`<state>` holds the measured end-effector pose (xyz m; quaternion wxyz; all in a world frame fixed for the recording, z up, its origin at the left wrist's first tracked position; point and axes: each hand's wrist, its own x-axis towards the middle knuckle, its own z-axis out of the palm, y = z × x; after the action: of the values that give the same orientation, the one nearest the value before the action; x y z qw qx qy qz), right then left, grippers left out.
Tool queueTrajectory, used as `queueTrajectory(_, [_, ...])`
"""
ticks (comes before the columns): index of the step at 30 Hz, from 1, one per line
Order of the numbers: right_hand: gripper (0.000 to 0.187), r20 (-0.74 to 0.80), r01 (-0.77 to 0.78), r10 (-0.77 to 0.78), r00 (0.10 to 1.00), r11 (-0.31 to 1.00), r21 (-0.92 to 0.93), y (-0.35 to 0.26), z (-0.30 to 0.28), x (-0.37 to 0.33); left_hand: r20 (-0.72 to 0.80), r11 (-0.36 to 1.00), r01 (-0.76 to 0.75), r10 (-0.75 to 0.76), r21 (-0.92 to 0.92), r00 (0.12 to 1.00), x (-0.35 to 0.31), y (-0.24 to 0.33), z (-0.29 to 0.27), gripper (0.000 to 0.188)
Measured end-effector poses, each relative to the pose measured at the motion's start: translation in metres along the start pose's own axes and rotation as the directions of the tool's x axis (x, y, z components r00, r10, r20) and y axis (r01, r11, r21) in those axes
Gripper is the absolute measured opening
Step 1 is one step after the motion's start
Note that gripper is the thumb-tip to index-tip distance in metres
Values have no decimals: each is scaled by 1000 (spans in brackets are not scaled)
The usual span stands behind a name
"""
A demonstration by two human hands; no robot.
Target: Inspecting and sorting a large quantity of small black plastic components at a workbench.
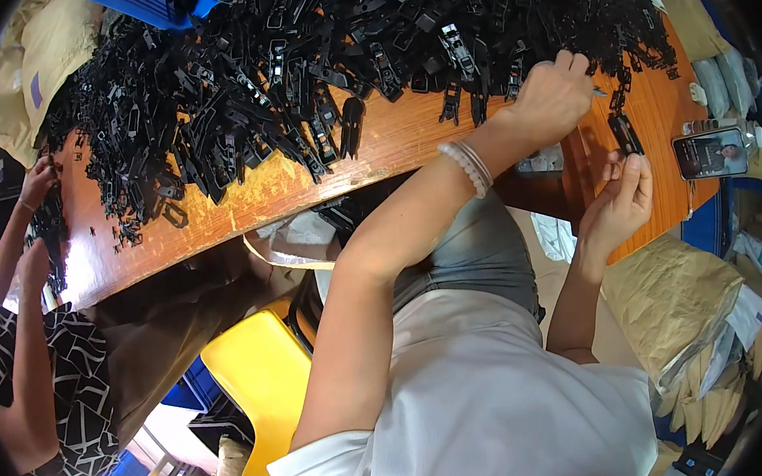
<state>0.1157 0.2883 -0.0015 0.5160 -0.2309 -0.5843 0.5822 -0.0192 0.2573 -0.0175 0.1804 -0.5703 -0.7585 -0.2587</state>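
Black parts [240, 78] are lying in a wide, tangled heap across the far side of a wooden worktop [408, 131] in the head view. The person's right hand [618, 204] is pinching one end of a long black piece [625, 133] between thumb and fingers, and that piece is pointing away from the person over the right part of the worktop. The left hand [555, 100], with a pale bracelet [467, 169] circling its wrist, is reaching to the near right edge of the heap. Its fingers are bending inward, but their tips are mostly hidden, so I cannot tell whether they are gripping anything. A phone [711, 155] with a lit screen is resting to the right of the black piece. At far left, a co-worker's hand [36, 182] is hovering by the worktop's end. A yellow chair [263, 389] is standing beside the person, and brown paper sacks [676, 298] are sitting at the right.
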Motion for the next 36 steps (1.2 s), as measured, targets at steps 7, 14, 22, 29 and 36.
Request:
queueTrajectory(7, [15,211,-110,96,973,992,56,1,1,1,89,225,275,-601,-935,794,-25,-9,-60,22])
queueTrajectory(14, [17,546,-144,159,822,987,-69,-11,37,-14,667,-405,533,-382,-743,639,-80,-20,-104,23])
queueTrajectory(22, [14,557,-163,221,800,975,-154,-15,42,-20,605,-314,517,-422,-796,675,-99,-4,-129,35])
queueTrajectory(29, [8,534,-18,152,832,969,-247,-32,54,-33,546,-250,497,-543,-831,638,-107,6,-119,28])
queueTrajectory(36, [18,635,-317,233,737,948,19,-23,51,-32,428,-224,368,-559,-902,710,-112,11,-117,13])
